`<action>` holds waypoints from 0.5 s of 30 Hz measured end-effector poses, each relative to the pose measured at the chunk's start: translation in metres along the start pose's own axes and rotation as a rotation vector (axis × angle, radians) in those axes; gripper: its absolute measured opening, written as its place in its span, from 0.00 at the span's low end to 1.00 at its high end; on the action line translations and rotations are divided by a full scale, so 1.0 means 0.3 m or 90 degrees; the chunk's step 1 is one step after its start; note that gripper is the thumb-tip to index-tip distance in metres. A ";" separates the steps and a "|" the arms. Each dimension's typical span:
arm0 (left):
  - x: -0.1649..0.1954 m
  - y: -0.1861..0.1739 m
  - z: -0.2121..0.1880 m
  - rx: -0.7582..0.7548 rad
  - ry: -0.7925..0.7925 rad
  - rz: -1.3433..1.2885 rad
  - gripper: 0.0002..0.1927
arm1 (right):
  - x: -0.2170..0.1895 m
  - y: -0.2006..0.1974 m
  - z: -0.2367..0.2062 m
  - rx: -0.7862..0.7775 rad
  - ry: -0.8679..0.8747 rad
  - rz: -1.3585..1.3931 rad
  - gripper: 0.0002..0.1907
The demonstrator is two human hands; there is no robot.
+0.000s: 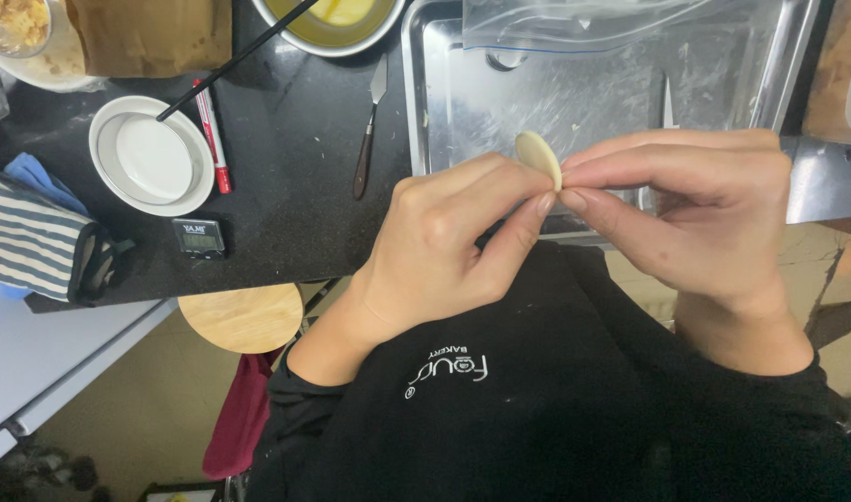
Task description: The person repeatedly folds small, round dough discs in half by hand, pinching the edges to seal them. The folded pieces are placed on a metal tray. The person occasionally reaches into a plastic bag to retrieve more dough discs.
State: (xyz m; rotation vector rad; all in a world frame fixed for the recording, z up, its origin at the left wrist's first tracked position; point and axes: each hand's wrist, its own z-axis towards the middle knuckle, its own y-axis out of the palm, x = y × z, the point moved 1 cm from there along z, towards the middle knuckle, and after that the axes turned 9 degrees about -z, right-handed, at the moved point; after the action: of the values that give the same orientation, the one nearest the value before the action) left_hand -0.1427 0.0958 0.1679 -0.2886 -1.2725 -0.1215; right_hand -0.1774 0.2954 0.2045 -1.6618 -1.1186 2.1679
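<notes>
A small pale, flat round disc of dough (539, 154) is pinched between the fingertips of both hands, held edge-on above the front rim of a metal tray (425, 112). My left hand (444, 246) grips it from the left with thumb and forefinger. My right hand (695, 204) grips it from the right, fingers curled over the top. Both hands hover over my black apron (555, 390), just in front of the dark counter (286, 223).
On the counter lie a palette knife (368, 130), a red marker (210, 135), a white bowl with a black stick (151, 156), a small digital timer (198, 237), a striped cloth (30, 237). A clear plastic bag (593, 23) sits in the tray. A wooden stool (241, 318) stands below.
</notes>
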 end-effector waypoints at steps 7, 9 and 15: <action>0.017 0.018 0.053 0.007 0.007 0.017 0.04 | -0.008 -0.064 0.040 -0.010 0.032 0.014 0.08; 0.051 0.011 0.095 0.008 0.009 0.021 0.03 | -0.009 -0.076 0.049 -0.010 0.032 0.023 0.08; 0.082 0.031 0.157 0.017 0.018 0.041 0.04 | -0.012 -0.148 0.082 -0.002 -0.014 -0.027 0.08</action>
State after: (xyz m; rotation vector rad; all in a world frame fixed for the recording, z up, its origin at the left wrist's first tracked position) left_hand -0.1766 0.1197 0.2023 -0.3038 -1.2342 -0.0528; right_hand -0.2108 0.3134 0.2386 -1.6052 -1.1534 2.1638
